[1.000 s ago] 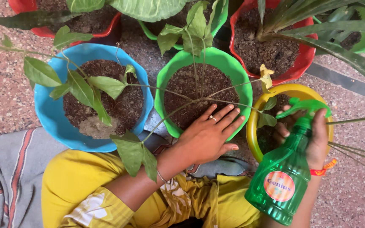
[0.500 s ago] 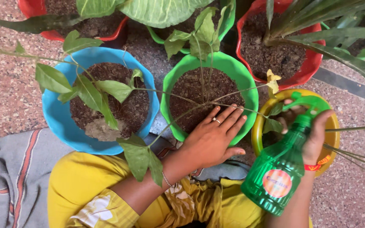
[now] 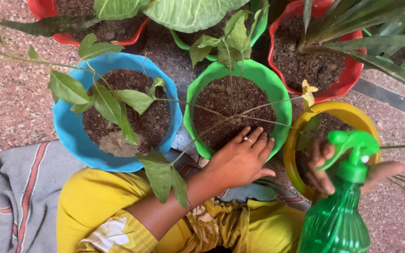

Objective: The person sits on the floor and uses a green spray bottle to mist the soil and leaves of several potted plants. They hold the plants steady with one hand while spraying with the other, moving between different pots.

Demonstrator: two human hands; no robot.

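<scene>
Two hands at work | left hand (image 3: 240, 159) flat, fingers spread on the soil and near rim of the green pot (image 3: 277, 93) | right hand (image 3: 348, 171) grips green spray bottle (image 3: 338, 220), near right, over yellow pot (image 3: 352, 112).

Pots and cloth on a speckled stone floor

A blue pot (image 3: 71, 133) with soil and a leafy plant stands at the left. Two red pots (image 3: 348, 79) (image 3: 48, 9) stand far, one left and one right. A grey striped cloth (image 3: 15, 197) lies near left on the floor (image 3: 5, 93).
</scene>
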